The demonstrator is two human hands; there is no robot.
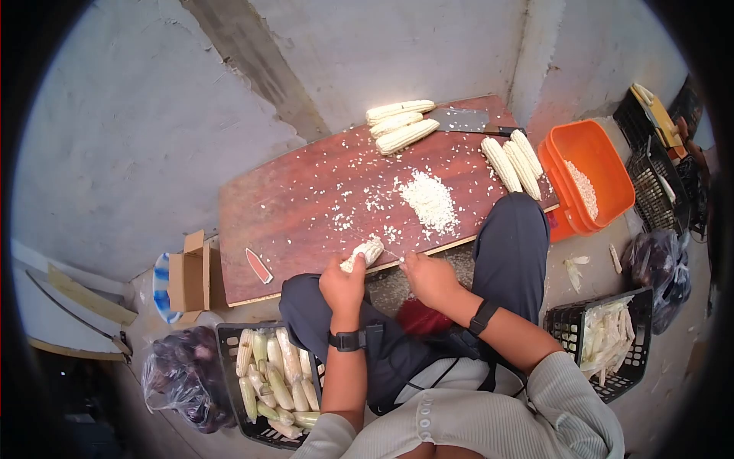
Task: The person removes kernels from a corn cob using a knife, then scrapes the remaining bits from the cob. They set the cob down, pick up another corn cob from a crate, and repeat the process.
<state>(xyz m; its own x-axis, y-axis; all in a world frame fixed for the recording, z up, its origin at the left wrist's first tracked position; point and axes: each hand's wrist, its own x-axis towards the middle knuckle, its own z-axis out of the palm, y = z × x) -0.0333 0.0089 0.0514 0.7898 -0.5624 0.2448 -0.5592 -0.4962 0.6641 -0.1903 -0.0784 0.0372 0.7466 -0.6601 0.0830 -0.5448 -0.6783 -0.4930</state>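
Note:
My left hand (pixel 342 285) is closed around a white corn cob (pixel 362 255) at the table's front edge. Just to its right, my right hand (pixel 430 277) has its fingers pinched together. A small pale bit shows at those fingertips, and a thin light strand seems to run from there towards the cob; what the fingers hold is too small to name. Beyond both hands, a heap of loose white kernels (pixel 430 202) lies on the reddish wooden table (pixel 306 199), with more kernels scattered around it.
Whole cobs (pixel 407 136) lie at the back beside a cleaver (pixel 462 120); more cobs (pixel 512 163) are at the right. An orange bucket (pixel 592 145) holds kernels. A red-and-white blade-shaped object (pixel 258 265) lies at left. Crates of corn (pixel 222 359) and husks (pixel 646 321) flank my legs.

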